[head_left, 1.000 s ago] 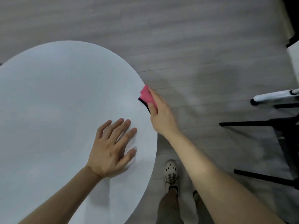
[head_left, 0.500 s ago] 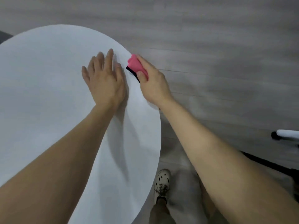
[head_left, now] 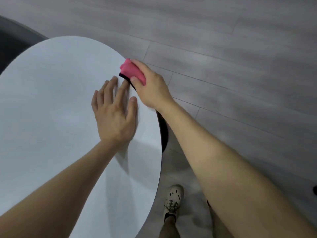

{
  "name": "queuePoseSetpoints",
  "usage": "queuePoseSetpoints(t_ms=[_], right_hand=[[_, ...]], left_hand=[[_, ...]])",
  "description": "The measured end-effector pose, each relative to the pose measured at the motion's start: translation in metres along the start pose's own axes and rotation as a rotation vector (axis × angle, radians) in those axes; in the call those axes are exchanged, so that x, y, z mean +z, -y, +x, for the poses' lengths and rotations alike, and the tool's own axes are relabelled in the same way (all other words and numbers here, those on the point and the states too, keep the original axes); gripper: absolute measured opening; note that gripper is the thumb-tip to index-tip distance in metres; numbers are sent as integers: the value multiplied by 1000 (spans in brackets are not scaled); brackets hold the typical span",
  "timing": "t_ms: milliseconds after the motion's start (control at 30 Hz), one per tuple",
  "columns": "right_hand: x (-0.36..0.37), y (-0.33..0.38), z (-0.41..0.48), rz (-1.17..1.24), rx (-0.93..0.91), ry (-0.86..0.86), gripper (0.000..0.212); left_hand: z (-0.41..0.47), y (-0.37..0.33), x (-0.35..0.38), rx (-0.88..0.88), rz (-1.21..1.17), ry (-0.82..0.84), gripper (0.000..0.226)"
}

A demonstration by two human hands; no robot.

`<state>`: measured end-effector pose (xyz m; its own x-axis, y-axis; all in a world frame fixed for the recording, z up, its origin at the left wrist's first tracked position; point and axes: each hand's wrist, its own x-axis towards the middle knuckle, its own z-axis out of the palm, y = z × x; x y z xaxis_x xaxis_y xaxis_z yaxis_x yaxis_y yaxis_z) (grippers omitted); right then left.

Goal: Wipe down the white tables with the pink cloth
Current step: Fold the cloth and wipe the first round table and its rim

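Observation:
A round white table [head_left: 51,103] fills the left half of the view. My right hand [head_left: 151,88] is shut on a folded pink cloth [head_left: 131,70] with a dark underside, pressed against the table's right rim. My left hand [head_left: 115,112] lies flat on the tabletop just left of the cloth, fingers spread, fingertips nearly touching the cloth's dark edge. Both forearms reach in from the bottom of the frame.
Grey wood-plank floor [head_left: 231,57] surrounds the table on the right and at the back. My left foot in a white perforated shoe [head_left: 173,201] stands below the table's rim. A dark shape [head_left: 12,40] sits at the far left behind the table.
The cloth has kept sliding along the table's right rim with my right hand. My left hand stays flat on the top beside it, and the view has shifted.

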<state>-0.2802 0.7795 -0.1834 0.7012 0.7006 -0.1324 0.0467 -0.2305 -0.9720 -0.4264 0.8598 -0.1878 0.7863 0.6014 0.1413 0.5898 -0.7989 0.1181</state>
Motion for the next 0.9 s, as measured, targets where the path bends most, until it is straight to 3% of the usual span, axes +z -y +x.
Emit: queuePoseSetpoints(t_ms=[233, 333, 467, 533, 800, 900], right_hand=[[-11, -15, -126, 126, 50, 16, 57], [-15, -7, -65, 56, 81, 97, 54], [13, 17, 88, -102, -6, 268, 49], [25, 27, 121, -127, -27, 330, 49], [-32, 4, -21, -91, 53, 278, 60], [-13, 17, 34, -81, 81, 320, 58]], left_hand=[[-4, -3, -1, -22, -35, 11, 57], [-2, -2, 0, -18, -29, 8, 57], [-4, 2, 2, -12, -7, 30, 59], [-4, 3, 2, -9, -6, 34, 59], [-10, 1, 9, 9, -81, -47, 61], [-11, -2, 9, 6, -89, -50, 63]])
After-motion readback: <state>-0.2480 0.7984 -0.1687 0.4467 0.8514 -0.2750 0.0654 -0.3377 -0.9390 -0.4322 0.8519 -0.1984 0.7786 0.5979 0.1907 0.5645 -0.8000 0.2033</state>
